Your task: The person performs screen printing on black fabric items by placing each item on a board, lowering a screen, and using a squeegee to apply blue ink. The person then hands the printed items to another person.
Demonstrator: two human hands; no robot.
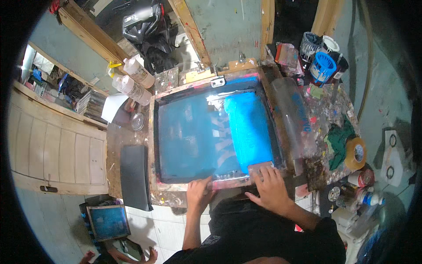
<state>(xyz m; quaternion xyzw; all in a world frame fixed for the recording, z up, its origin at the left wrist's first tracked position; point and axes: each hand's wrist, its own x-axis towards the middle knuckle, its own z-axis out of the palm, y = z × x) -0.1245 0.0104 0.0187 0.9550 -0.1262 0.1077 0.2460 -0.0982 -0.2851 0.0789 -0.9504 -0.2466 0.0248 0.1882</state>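
A wooden-framed printing screen [184,136] lies on the worktable in front of me, its mesh blue-grey. Bright blue ink [248,132] covers the right part of the mesh in a broad band, with pale lettering beside it. My right hand [269,187] is closed on a squeegee [261,166] at the near end of that band; the blade's lower edge is hidden. My left hand [200,193] grips the near wooden rail of the screen frame, left of the squeegee. A metal hinge clamp [217,82] holds the screen's far rail.
Black sheets [134,176] lie stacked left of the screen. Spray bottles [136,90] stand at the far left. Ink tubs, including a blue tub [323,68], crowd the far right; a tape roll [355,153] lies nearer. Another person's hands [132,254] show at lower left, below a smaller screen [108,223].
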